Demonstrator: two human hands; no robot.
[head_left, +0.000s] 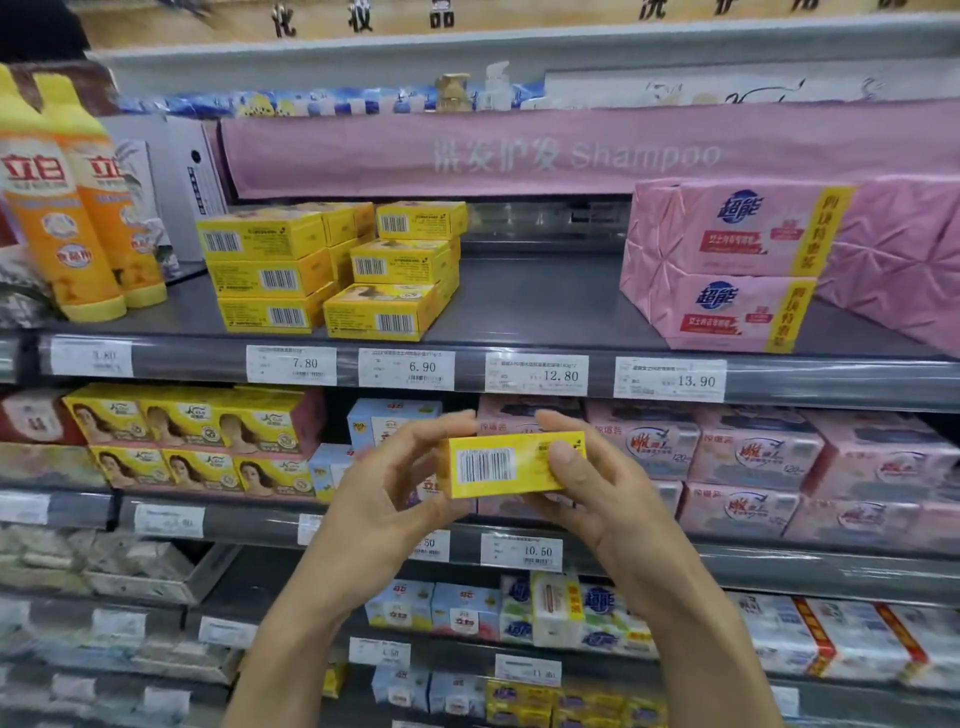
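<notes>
shelving rack (540, 296), grey, several tiers, stocked with soaps and cleaning goods. pink banner (519, 150), hung across the back above the upper tier, printed "shampoo". pink soap packs (737, 260), wrapped, stacked two high at the right of the upper tier. orange bottles (67, 208), two, yellow caps, standing upright at the left of the same tier. yellow box stacks (332, 270), small cartons three high, barcodes facing out, between the bottles and the pink packs, with bare shelf to their right. left grip (395, 483), raised in front of the second tier, fingers curled over the top and thumb under the left end of the yellow box (514, 467), pinching it. right grip (597, 493), pinching the right end of the same box, thumb pressed on its front face, fingers behind and over the top. yellow box, one, held level in the air between both grips, barcode side toward the camera, below the upper tier's edge and in front of the second tier's goods. price tag (407, 368), white, reads 6.90, on the upper shelf edge above the held box.
</notes>
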